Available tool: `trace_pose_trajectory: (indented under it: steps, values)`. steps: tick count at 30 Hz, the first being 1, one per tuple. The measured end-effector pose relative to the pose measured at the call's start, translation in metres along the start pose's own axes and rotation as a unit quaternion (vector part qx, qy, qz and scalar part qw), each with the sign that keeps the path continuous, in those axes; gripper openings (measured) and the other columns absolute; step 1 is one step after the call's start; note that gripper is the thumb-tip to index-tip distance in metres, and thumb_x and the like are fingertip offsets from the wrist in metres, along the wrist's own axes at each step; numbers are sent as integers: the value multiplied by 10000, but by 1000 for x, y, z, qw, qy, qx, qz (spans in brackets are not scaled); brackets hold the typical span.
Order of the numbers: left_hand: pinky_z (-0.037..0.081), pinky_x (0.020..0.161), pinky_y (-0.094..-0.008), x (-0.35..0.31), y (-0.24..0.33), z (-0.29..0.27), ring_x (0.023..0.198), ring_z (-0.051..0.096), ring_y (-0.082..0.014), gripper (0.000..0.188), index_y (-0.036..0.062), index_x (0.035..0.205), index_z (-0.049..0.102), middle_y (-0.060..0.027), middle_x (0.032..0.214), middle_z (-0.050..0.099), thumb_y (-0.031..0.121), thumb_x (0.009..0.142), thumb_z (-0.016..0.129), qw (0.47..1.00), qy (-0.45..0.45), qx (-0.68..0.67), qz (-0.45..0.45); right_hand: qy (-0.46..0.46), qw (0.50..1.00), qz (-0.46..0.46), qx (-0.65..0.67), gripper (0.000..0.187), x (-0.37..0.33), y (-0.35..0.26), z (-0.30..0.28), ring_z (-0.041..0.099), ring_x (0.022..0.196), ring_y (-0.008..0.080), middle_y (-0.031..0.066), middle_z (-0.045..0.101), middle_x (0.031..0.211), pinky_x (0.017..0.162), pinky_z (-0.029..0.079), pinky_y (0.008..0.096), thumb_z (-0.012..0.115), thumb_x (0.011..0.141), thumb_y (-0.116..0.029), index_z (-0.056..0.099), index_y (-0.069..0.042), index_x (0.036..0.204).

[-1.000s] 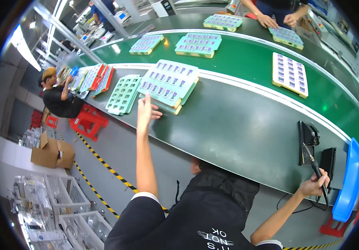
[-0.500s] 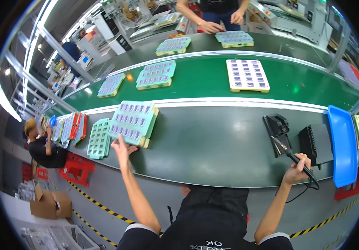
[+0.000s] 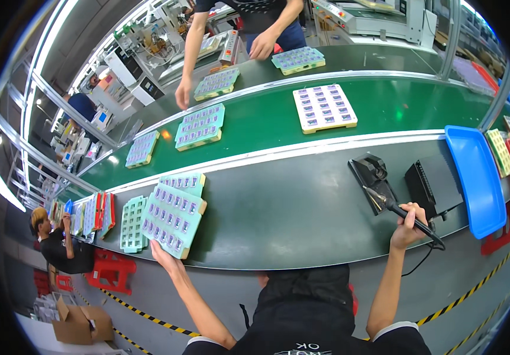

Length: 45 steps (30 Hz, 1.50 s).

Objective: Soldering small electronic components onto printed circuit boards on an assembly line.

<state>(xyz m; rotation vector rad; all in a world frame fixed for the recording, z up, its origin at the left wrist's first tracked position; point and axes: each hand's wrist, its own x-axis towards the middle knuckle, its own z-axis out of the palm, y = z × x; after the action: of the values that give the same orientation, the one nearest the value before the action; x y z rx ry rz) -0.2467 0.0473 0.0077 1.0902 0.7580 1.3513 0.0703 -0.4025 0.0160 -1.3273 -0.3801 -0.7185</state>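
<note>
My left hand (image 3: pixel 166 259) grips the lower edge of a pale green tray (image 3: pixel 174 216) set with rows of small purplish parts. The tray is tilted, and some of my fingers are hidden under it. Behind its upper edge shows a second filled green tray (image 3: pixel 194 180). To its left lies a green tray with bare slots (image 3: pixel 129 228), partly overlapped. In my right hand (image 3: pixel 407 229) is a soldering iron (image 3: pixel 412 219), closed round its black handle. The metal tip points up and left over the black iron stand (image 3: pixel 368 168).
A black box unit (image 3: pixel 438 184) and a blue plastic tray (image 3: pixel 475 183) stand at the right. On the green belt (image 3: pixel 255 115) lie a white tray (image 3: pixel 325 107) and green trays (image 3: pixel 200 127). A co-worker's hand (image 3: pixel 184 94) reaches over the far side. More trays lean at the left.
The tray in my left hand has come nearer and tilted, uncovering another filled tray behind it. The co-worker's arm now reaches toward the belt trays. The whole view has shifted.
</note>
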Motion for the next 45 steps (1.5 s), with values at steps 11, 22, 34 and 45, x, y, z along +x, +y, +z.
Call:
trace_pose_trajectory:
  steps: [11, 22, 34, 45]
  values:
    - [423, 851, -250, -33, 34, 39, 1006, 526, -110, 419, -46, 1272, 393, -71, 1156, 536, 207, 939, 404, 945, -285, 138, -82, 55, 998, -17, 22, 202, -4, -5, 1, 299, 434, 65, 33, 434, 535, 557, 343, 233, 451, 819, -112, 499, 9, 665]
    - [296, 1003, -277, -24, -19, 195, 1187, 404, -161, 482, 12, 1303, 408, -89, 1306, 455, 302, 920, 448, 684, -656, 264, -181, 77, 996, -19, 45, 202, 2, -5, 7, 336, 416, 73, 77, 500, 570, 414, 261, 199, 447, 813, -109, 497, 29, 673]
    - [350, 480, -394, -28, -32, 257, 438, 386, -291, 425, 33, 935, 648, -198, 503, 423, 362, 940, 379, 504, -743, 419, 139, 80, 996, -46, -2, 227, -1, -6, 16, 287, 399, 85, 66, 426, 513, 391, 221, 206, 449, 784, -162, 481, 9, 639]
    - [323, 413, -213, -14, -47, 231, 472, 398, -31, 299, 44, 887, 704, 12, 542, 514, 325, 813, 635, 626, -691, 360, -30, 66, 997, -40, -2, 276, -2, 3, 11, 291, 432, 86, 10, 330, 505, 398, 208, 202, 442, 811, -227, 495, -18, 638]
